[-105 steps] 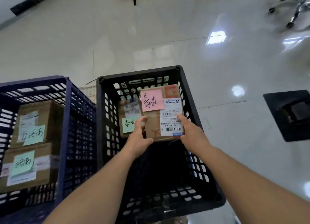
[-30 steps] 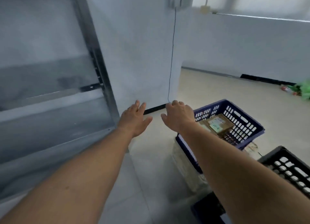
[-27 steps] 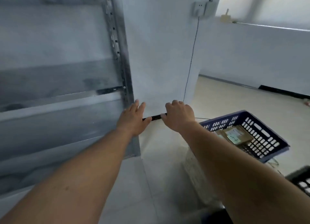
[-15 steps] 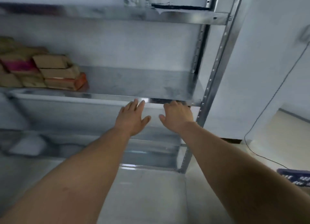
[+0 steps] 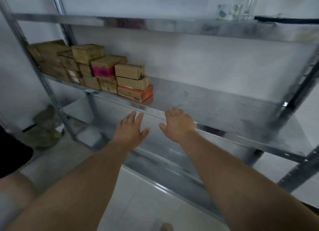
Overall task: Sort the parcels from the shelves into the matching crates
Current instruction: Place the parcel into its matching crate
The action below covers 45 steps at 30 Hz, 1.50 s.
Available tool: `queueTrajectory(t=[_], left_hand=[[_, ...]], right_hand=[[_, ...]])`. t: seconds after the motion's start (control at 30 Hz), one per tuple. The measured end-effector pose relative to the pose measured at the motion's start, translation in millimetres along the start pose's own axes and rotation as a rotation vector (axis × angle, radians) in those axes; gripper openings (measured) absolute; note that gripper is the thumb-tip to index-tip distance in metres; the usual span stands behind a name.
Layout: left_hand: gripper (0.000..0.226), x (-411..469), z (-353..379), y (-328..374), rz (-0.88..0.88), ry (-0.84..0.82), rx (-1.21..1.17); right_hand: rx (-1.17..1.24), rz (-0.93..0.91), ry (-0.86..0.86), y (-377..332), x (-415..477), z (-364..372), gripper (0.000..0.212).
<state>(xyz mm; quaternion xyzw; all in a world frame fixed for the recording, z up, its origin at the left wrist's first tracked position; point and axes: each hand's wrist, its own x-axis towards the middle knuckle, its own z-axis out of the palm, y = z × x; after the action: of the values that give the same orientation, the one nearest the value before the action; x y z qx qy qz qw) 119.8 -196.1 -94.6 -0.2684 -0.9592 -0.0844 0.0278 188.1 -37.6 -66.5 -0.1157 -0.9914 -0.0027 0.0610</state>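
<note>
Several brown cardboard parcels are stacked on the left half of a metal shelf. One parcel carries a pink label, and an orange-sided box lies at the bottom right of the stack. My left hand and my right hand are stretched out in front of the shelf's front edge, fingers spread, both empty. They hover below and right of the stack, touching no parcel. No crate is in view.
The shelf unit has a higher shelf with clear containers at the right, and lower shelves. A crumpled bag lies on the floor at the left. A dark upright post stands on the right.
My view has swung from the crates on the floor leftwards to the shelves. The parcel I held over the black crate is gone from my hands; the stack is nearer the centre now.
</note>
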Motion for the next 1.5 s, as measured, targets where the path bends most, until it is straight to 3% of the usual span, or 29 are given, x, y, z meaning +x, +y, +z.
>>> queueTrajectory(t=[0.43, 0.73, 1.0, 1.27, 1.5], left_hand=[[0.068, 193.6, -25.1, -44.2, 0.018, 0.053, -0.005], [0.068, 274.9, -40.1, -102.0, -0.094, 0.095, -0.073], [0.059, 351.9, -55.2, -153.1, -0.115, 0.144, -0.26], [0.055, 391.3, -54.6, -181.4, -0.103, -0.001, -0.474], [0.04, 410.8, -59.8, -194.4, 0.017, -0.095, -0.706]], right_hand=[[0.072, 0.026, 0.055, 19.2, 195.0, -3.2, 0.049], [0.098, 0.06, 0.054, 6.2, 282.1, 11.1, 0.046], [0.241, 0.237, 0.079, -17.7, 340.2, 6.2, 0.048], [0.491, 0.394, 0.031, -55.9, 390.4, 8.2, 0.051], [0.699, 0.548, 0.119, -61.7, 396.2, 10.2, 0.033]])
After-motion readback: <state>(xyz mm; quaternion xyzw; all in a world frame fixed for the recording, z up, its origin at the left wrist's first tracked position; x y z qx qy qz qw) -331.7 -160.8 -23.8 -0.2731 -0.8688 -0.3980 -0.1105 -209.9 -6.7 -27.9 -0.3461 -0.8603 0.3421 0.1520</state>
